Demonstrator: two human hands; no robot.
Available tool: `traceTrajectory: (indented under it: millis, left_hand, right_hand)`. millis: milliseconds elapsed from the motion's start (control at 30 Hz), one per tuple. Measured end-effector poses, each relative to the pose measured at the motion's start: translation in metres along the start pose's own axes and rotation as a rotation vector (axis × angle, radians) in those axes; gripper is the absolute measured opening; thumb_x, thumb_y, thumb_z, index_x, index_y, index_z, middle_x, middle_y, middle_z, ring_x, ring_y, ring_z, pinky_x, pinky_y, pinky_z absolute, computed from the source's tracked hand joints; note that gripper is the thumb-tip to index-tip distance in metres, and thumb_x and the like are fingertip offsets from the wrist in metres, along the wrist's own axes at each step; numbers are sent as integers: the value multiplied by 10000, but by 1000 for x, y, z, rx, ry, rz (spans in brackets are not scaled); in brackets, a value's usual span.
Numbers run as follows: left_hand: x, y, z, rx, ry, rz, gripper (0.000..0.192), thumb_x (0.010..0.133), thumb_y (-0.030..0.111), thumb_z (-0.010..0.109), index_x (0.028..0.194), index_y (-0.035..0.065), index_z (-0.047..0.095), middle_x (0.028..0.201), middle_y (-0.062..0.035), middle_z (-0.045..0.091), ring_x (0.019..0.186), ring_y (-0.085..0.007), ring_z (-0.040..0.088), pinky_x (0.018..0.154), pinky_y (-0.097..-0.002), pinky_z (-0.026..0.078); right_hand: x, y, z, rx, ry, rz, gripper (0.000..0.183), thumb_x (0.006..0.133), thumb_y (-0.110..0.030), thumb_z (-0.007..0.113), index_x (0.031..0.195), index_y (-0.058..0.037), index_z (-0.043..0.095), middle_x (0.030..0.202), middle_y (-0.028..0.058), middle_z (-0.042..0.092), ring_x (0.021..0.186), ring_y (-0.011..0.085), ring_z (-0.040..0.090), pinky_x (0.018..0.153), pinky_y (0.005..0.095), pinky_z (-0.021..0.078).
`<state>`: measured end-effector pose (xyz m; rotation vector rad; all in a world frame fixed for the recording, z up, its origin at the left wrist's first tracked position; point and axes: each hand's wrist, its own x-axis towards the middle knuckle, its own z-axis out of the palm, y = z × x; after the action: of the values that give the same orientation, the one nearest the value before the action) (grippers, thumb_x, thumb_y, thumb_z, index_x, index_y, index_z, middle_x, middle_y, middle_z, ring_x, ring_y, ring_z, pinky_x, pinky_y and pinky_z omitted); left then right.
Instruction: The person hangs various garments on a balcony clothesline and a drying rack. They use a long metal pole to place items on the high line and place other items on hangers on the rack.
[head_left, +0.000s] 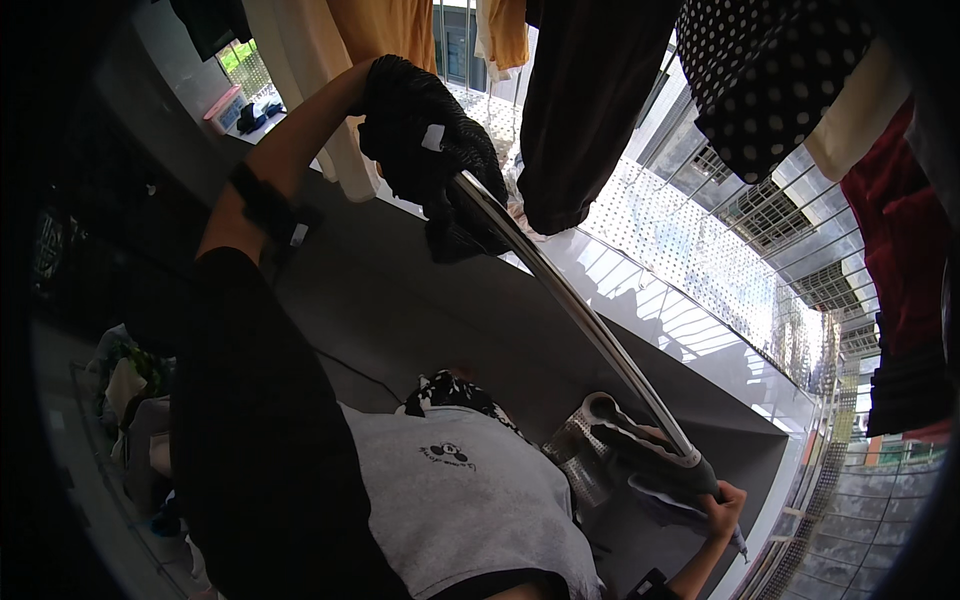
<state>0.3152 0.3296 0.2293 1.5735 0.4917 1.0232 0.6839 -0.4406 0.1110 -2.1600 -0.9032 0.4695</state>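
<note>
A shiny metal pole runs diagonally before me. My right hand is closed around its grey lower end, at the lower right. The pole's upper end meets a bunched black garment with a white tag, and its tip is hidden there. My left forearm reaches up to this garment. The fabric covers my left hand, so its fingers do not show. Close beside the black garment hang long dark trousers.
Hanging above are yellow cloth, a polka-dot garment and a dark red garment. A barred window with a perforated metal ledge lies beyond. Clothes are at left. A perforated metal cylinder stands below the pole.
</note>
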Motion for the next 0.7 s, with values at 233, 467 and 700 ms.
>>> traceTrajectory:
  millis: [233, 467, 700]
  left_hand:
    - [3, 22, 5, 48, -68, 8, 398, 839, 293, 607, 1144, 45, 540, 1098, -152, 602, 920, -268, 615, 851, -381, 479]
    - [-8, 22, 71, 150, -423, -147, 387, 827, 286, 617, 1120, 42, 553, 1080, -156, 608, 894, -271, 622, 828, -383, 487]
    - [-79, -20, 195, 44, -1043, -355, 376, 815, 279, 627, 1097, 38, 565, 1061, -160, 614, 869, -274, 629, 806, -385, 495]
  right_hand:
    - [-9, -12, -2, -20, 35, -24, 216, 651, -146, 749, 751, 23, 658, 553, -14, 516, 550, 41, 465, 504, 228, 361]
    - [4, -44, 19, -88, 67, -84, 196, 660, -117, 731, 775, 29, 668, 554, 17, 549, 541, 56, 511, 516, 230, 400]
    - [43, -85, 55, -80, 56, -137, 192, 651, -91, 748, 800, 16, 691, 573, 54, 591, 537, 82, 573, 523, 238, 432]
